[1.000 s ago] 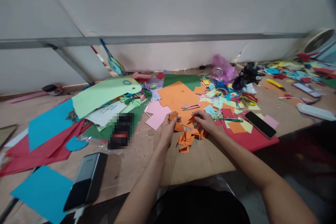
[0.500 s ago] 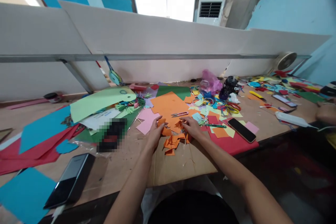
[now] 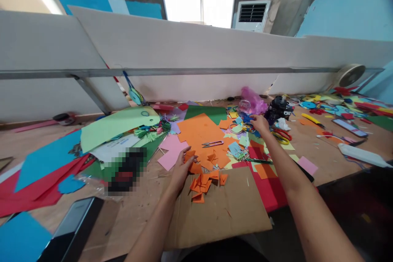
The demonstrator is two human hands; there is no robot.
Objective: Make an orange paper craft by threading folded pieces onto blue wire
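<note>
Head view: white wall panels [image 3: 184, 49] and a metal rail cross the upper frame, window and vent at top; a cluttered brown desk [image 3: 138, 208] runs below. Folded orange pieces [image 3: 201, 184] sit lower center, heaped on cardboard [image 3: 227, 221].

Left hand [image 3: 180, 168], center: grip closed lightly, thumb and fingers pinching an orange paper piece [image 3: 189, 155]. Right hand [image 3: 260, 124], right of center and higher up: fingers at a blue cord bundle [image 3: 246, 118], beside the pink plastic bag [image 3: 254, 101]; can't tell if anything is pinched.

Handling, my judgement: light left pinch near the creases so the folds don't crush. Right fingertips should separate one strand or item rather than drag the tangle, wrist high over the loose scraps. Snips [image 3: 212, 144] lie on the orange sheet [image 3: 199, 129], so mind the points. Forearms clear of the small heap.

Writing: white sheet [image 3: 113, 149], left of center, has faint print, too small to read. Black item [image 3: 127, 170] is pixelated, no label legible. No brand readable anywhere.
</note>
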